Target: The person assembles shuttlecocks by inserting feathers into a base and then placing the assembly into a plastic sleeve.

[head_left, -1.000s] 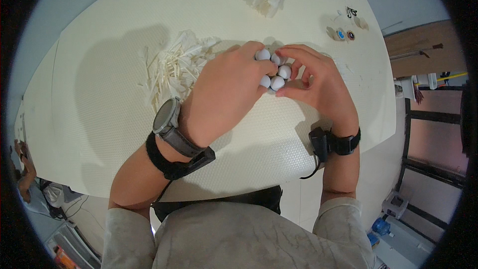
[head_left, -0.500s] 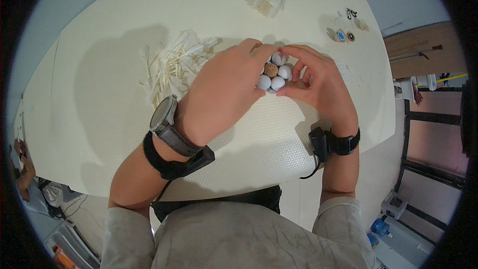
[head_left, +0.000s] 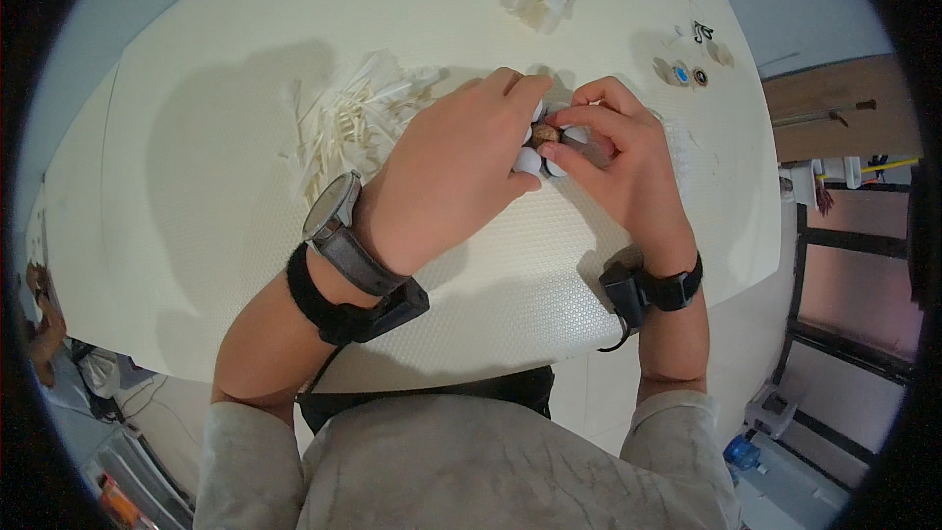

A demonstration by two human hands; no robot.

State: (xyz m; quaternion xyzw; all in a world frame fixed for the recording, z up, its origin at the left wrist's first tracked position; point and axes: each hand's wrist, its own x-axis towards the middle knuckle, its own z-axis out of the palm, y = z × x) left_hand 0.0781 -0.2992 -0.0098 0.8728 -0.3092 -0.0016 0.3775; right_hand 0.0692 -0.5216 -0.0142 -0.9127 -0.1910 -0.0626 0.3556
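Left hand [head_left: 461,167]: grip cupped round white shuttlecock corks [head_left: 527,160]. Right hand [head_left: 628,157]: grip pinching brown cork [head_left: 546,135]. Counter [head_left: 196,255]: white feathers [head_left: 348,118], loosely piled.

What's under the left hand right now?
White rounded pieces peek out at the right edge of the left hand. A white feather pile and the white table run up to its outline in this view. Whatever lies beneath the palm is covered; can't tell.
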